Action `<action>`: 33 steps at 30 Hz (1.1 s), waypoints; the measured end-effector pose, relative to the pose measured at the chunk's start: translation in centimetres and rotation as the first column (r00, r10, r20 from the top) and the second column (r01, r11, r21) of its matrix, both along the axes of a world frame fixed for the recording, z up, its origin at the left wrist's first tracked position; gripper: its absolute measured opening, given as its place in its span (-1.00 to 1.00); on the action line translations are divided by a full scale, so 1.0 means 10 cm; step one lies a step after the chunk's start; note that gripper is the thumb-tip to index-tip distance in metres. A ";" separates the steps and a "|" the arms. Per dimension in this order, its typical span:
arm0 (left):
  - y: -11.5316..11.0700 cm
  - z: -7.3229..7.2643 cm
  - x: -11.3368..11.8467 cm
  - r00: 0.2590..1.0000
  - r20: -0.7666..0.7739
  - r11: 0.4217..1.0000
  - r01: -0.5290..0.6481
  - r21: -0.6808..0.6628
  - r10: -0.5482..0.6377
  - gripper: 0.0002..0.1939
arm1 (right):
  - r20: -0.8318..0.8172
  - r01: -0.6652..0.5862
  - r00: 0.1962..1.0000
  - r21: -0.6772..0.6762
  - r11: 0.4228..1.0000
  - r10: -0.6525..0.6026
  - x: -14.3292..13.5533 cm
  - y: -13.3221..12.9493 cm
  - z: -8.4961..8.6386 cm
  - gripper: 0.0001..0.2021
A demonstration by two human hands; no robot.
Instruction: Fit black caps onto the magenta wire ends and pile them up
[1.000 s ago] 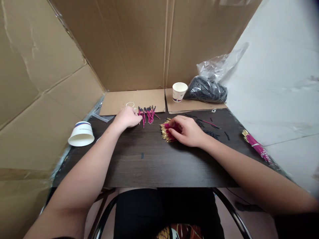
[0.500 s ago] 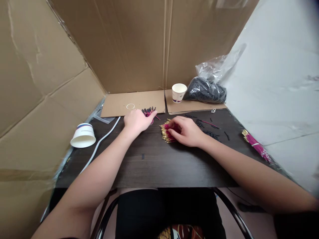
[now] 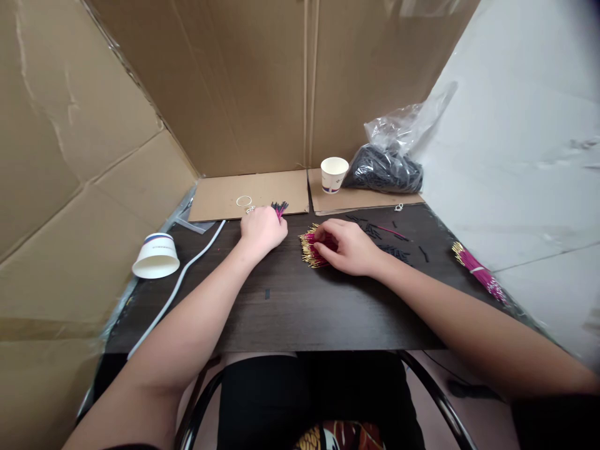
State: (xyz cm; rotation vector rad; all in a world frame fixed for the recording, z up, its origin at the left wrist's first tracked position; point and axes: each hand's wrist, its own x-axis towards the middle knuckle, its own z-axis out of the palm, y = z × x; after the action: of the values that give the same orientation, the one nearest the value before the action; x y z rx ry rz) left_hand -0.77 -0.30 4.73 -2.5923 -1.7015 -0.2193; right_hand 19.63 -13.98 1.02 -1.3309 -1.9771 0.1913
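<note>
My left hand (image 3: 265, 231) is closed around a small bunch of magenta wires with black-sleeved ends (image 3: 280, 208), which stick out past its far side. To its right, my right hand (image 3: 347, 247) rests on the table with thumb and fingers curled over a bundle of magenta wires with gold-coloured tips (image 3: 309, 245). The tips point left, and the palm hides the bundle's other end. Just beyond the right hand lie scattered short black sleeves (image 3: 395, 252) and a single magenta wire (image 3: 391, 232).
A tied wire bundle (image 3: 479, 270) lies at the table's right edge. At the back stand a paper cup (image 3: 334, 175) and a plastic bag of black sleeves (image 3: 387, 169). Left are another cup (image 3: 156, 256), upside down, and a white cable (image 3: 182, 275). Cardboard (image 3: 234, 75) walls the back.
My left hand has closed its fingers and thumb around the black-ended wires, gathering them more tightly. My right hand stays at the gold-tipped bundle.
</note>
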 end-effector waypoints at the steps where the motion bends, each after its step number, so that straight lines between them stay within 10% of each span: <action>1: 0.00 -0.01 0.00 1.000 -0.012 1.000 0.013 -0.002 -0.013 -0.58 | -0.002 0.001 1.000 -0.003 1.000 -0.001 0.00 0.00 0.00 -0.93; 11: 0.08 -0.19 -0.09 0.984 0.175 0.995 -0.007 -0.096 0.024 -0.73 | 0.001 -0.001 1.000 0.007 1.000 0.001 0.01 -0.01 0.01 -0.93; 15: 0.09 -0.15 -0.13 0.759 0.651 0.959 0.184 -0.218 0.002 -0.82 | 0.009 0.030 0.999 0.074 0.997 -0.030 0.01 -0.01 0.02 -0.93; 18: -0.07 -0.11 -0.07 0.327 0.928 0.741 0.575 -0.347 0.181 -0.77 | -0.028 0.051 0.998 0.112 0.992 -0.048 0.00 -0.01 0.02 -0.91; 20: -0.23 -0.08 -0.02 0.197 0.917 0.533 0.763 -0.366 0.348 -0.80 | -0.087 0.073 0.994 0.111 0.991 -0.063 -0.01 -0.01 0.02 -0.86; 23: -0.45 -0.10 0.04 0.159 0.878 0.392 0.849 -0.355 0.452 -0.83 | -0.196 0.118 0.975 0.079 0.990 -0.100 -0.04 -0.03 0.02 -0.64; 33: -0.65 -0.26 0.11 0.126 0.853 0.270 0.916 -0.295 0.506 -0.79 | -0.098 -0.066 0.991 0.195 0.979 0.086 -0.04 -0.06 0.03 0.47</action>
State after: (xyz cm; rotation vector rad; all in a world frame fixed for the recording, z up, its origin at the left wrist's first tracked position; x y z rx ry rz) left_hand 0.32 -6.83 2.18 -4.3648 -1.2954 -2.2380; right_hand 19.19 -14.60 1.35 -1.1013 -1.9070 0.1027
